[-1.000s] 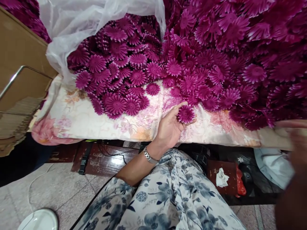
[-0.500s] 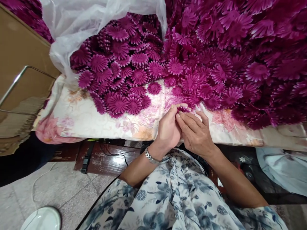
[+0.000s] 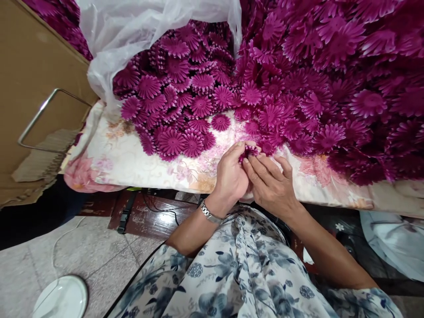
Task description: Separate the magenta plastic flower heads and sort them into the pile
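Close together over the table's front edge, my two hands work on a small magenta fabric flower (image 3: pixel 249 153), mostly covered by the fingers. My left hand (image 3: pixel 231 174) curls around it from the left, thumb on top; a metal watch is on that wrist. From the right, my right hand (image 3: pixel 272 181) presses its fingertips against the flower, fingers bent. Just beyond them lies a large heap of loose magenta flowers (image 3: pixel 318 101). A second pile of stacked flowers (image 3: pixel 172 140) lies to the left.
A translucent plastic bag (image 3: pixel 109 48) lies open behind the left pile. At far left stands a cardboard box (image 3: pixel 36 79) with a bent metal handle (image 3: pixel 36 117). Floral cloth (image 3: pixel 159 176) covers the table. A white round base (image 3: pixel 62 298) rests on the tiled floor.
The view has shifted slightly, so the surroundings appear further right. More of the magenta flower shows between my hands, which stay closed around it.
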Demonstrator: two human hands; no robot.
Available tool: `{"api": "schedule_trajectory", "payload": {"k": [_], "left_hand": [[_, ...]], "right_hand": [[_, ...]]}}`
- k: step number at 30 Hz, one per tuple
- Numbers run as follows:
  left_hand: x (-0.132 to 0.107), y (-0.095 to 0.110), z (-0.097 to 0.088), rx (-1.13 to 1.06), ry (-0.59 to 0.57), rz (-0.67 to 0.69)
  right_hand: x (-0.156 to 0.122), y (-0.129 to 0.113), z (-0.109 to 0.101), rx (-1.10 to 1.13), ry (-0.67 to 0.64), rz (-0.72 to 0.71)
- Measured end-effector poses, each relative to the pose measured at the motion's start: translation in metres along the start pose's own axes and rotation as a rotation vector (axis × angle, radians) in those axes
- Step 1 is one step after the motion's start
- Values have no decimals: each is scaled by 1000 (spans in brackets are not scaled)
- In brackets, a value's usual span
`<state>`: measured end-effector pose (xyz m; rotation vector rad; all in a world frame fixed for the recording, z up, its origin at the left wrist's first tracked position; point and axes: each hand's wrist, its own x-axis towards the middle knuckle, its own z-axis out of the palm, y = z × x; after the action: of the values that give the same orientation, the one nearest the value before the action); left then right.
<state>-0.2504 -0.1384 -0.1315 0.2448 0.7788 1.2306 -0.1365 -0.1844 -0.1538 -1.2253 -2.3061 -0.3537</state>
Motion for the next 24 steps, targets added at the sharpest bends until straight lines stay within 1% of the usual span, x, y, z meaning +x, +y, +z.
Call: {"api": "schedule_trajectory", "payload": {"k": [2, 4, 6, 8, 9, 10, 12, 14, 15, 17, 19, 21, 24], "left_hand": [[1, 2, -1, -38, 20, -4], [1, 3, -3, -53, 23, -18], [0, 3, -3, -43, 37, -35], [-2, 3, -2, -38, 41, -34], [-3, 3, -1, -48, 41, -36], [-5, 3, 1, -63, 37, -52], [-6, 3, 3, -97, 24, -126], [-6, 6, 3, -100, 22, -213], [-5, 8, 2, -88, 10, -226], [-4, 11, -1, -54, -27, -202], [-3, 13, -4, -19, -60, -145], [-1, 13, -5, 6, -87, -106], [2, 12, -3, -18, -81, -26]], "right_hand": [[0, 0, 0, 70, 5, 0], [1, 3, -2, 186, 27, 7], [3, 7, -4, 283, 79, 21], [7, 9, -5, 307, 142, 33], [9, 9, -4, 293, 152, 28], [11, 8, -2, 269, 143, 17], [14, 3, 2, 230, 83, -7], [14, -3, 6, 225, 18, -30], [13, -6, 7, 236, -2, -46], [11, -8, 6, 271, -15, -82], [10, -7, 4, 316, 5, -102], [12, -3, -1, 389, 71, -109], [18, 3, -8, 500, 217, -98]]}}
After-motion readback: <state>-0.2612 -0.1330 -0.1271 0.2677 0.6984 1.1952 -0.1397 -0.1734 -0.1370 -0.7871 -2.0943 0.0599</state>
